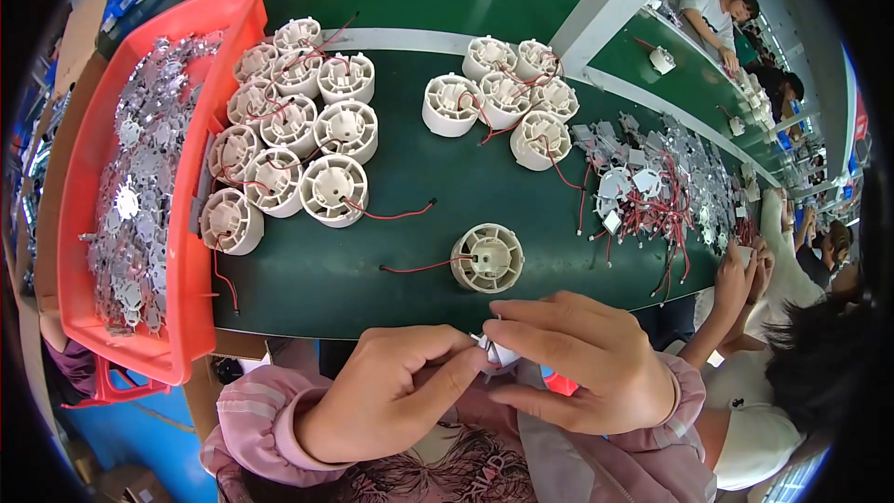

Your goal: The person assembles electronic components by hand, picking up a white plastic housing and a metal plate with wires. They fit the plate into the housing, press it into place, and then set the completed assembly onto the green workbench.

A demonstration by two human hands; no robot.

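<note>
Close to my body, just off the table's near edge, both hands are closed on a small white-and-silver part (503, 354). My left hand (382, 396) pinches its left side between thumb and forefinger. The fingers of my right hand (587, 359) wrap its right side and cover much of it, so its exact kind is unclear. Just beyond my fingertips stands a round white plastic housing (487, 259), its ribbed open side up and a thin red-and-black wire trailing left. On the right lies a pile of silver metal plates (643, 172) with red wires.
An orange-red bin (200, 289) full of metal plates stands at the left. Several wired white housings (333, 190) are grouped beside it, with another group (504, 98) farther back on the green table (410, 270). A co-worker's hands (740, 275) are at the right edge.
</note>
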